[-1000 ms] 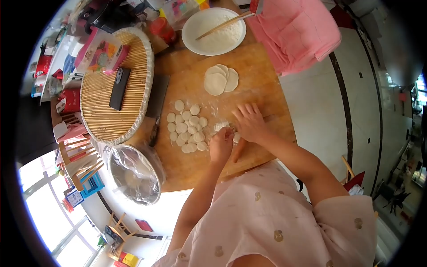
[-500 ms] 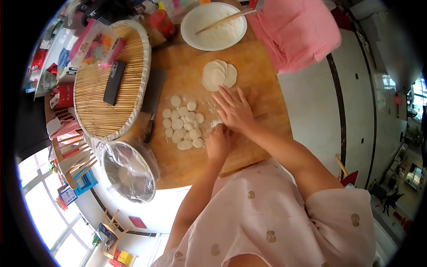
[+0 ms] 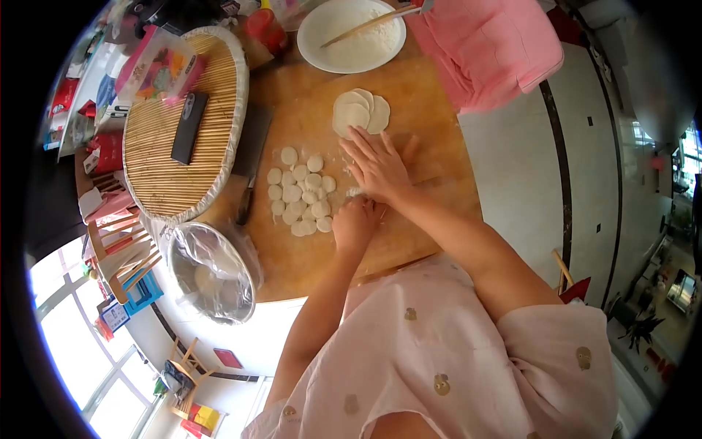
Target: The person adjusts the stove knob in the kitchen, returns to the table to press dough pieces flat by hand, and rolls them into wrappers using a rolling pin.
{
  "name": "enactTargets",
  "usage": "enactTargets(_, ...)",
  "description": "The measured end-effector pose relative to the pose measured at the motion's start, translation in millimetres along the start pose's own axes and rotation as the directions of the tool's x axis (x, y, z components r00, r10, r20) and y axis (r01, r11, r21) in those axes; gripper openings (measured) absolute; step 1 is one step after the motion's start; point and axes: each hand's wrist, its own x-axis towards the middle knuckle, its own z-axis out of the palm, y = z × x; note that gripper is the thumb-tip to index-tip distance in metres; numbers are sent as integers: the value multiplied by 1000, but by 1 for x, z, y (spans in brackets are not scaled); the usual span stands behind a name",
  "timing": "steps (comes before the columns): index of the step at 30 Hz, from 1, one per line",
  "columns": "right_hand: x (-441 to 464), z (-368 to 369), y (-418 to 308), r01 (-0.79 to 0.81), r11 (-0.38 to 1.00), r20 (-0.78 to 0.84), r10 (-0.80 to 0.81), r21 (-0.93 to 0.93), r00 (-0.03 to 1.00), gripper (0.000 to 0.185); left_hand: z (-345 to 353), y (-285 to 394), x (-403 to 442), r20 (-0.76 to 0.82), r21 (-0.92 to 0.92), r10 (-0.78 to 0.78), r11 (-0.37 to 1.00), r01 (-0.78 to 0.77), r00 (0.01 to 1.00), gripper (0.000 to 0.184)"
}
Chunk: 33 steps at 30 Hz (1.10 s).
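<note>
My right hand lies palm down with fingers spread, its fingertips near the lower edge of a stack of thin dough rounds. What looks like a rolling pin end shows beyond it; the rest is hidden. My left hand is closed beside the right wrist, and what its fingers hold is hidden. Small dough pieces lie in a cluster to its left on the wooden board. Some white flour shows just above my left hand.
A white bowl of flour with chopsticks stands at the back. On the left are a round woven tray with a black phone, a cleaver and a plastic-covered metal bowl. Pink cloth hangs at the upper right.
My right hand has moved up and left toward the dough rounds, its fingers spreading. The rolling pin beside my left hand is now mostly covered. The view has shifted slightly.
</note>
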Motion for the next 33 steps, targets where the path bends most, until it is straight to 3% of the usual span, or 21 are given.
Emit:
enactTargets(2,-4,-4,2,50,999,-17,-49,23,999,53,1,-4,2,-26,-74,46,996,-48,999,23)
enactTargets(4,-45,-16,21,38,999,106,-34,-36,994,53,13,-26,2,-80,-178,113,976,-126,990,24)
enactTargets(7,-68,-30,29,28,992,199,-3,-124,980,52,5,-20,-10,-7,-503,-9,864,4,1000,27)
enactTargets(10,-36,-19,14,10,997,125,-1,-72,992,53,15,-20,-4,15,-341,0,940,5,1000,25)
enactTargets(13,1,8,-3,17,1000,23,-16,-25,1000,51,-13,11,0,76,77,-20,997,14,997,19)
enactTargets(15,0,14,-2,42,996,-24,-44,-76,999,52,-9,-2,4,68,-10,15,1000,-14,998,21)
enactTargets(19,-66,-23,24,62,993,164,-45,-96,985,51,12,-35,5,23,-379,-55,923,60,998,24)
enactTargets(22,-74,-29,25,76,989,189,-51,-129,981,50,11,-26,-7,173,-591,-52,793,146,984,24)
enactTargets(25,-18,-5,4,56,998,75,-54,-16,996,50,-5,1,-1,83,-161,-57,985,70,995,23)
enactTargets(28,-5,2,-2,43,998,-1,-43,42,999,51,-9,4,6,124,-2,-62,998,63,990,27)
enactTargets(31,-55,-22,16,72,997,106,-71,-8,992,51,11,-25,6,-44,-231,15,973,-25,999,27)
enactTargets(33,-92,-44,33,61,996,245,-45,-58,969,51,12,-29,1,-18,-460,-54,887,40,998,28)
